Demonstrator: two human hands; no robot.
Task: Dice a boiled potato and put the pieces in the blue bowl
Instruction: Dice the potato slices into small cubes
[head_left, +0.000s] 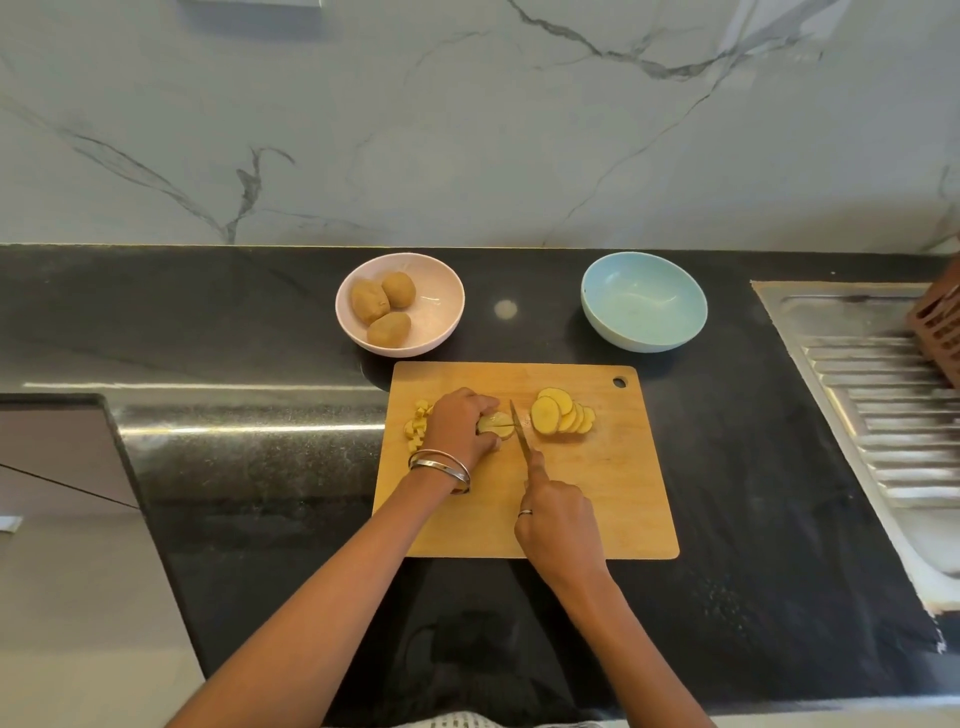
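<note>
1. Pinning a small stack of potato slices (494, 422) under the curled fingers of the left hand (460, 430), on the wooden cutting board (587, 499).
2. Gripping the knife (521, 431) handle with the right hand (558, 525), forefinger lying along the top; blade pointing away from the body, edge sitting just to the right of the left fingertips, across the held stack.
3. Judging the step: cross-cutting the held stack into cubes; stack lying directly ahead of the right hand, nearer the left hand, which is touching it.
4. Lying just left of the left hand: a few diced pieces (417, 423), not yet moved to any bowl.
5. Leaning in a fanned row just right of the blade: remaining round slices (563, 411), uncut, long axis of the row running left to right.
6. Sitting beyond the right hand, well apart: blue bowl (644, 332), holding nothing visible.
7. Sitting beyond the left hand: pink bowl (447, 312), holding three whole potatoes (383, 307).
8. Resting on the dark counter (260, 322): both bowls and the board.
</note>
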